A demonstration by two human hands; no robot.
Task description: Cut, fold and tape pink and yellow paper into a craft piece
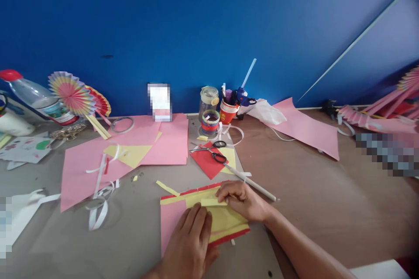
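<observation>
A stack of coloured paper [196,202], yellow over pink with red edges, lies on the table in front of me. My left hand [191,237] lies flat on it, fingers stretched out and pressing down. My right hand [242,200] rests on the right part of the stack, fingers curled and pinching a folded yellow strip [211,202] at its top edge. A white stick [253,182] lies just behind my right hand.
Black-handled scissors [214,154] rest on a red square [207,162] behind the stack. Pink sheets [81,165] with white strips lie left. Further back stand a jar [209,111], a red cup of tools [228,111], paper fans [73,96] and a bottle [36,98]. Another pink sheet [310,130] lies right.
</observation>
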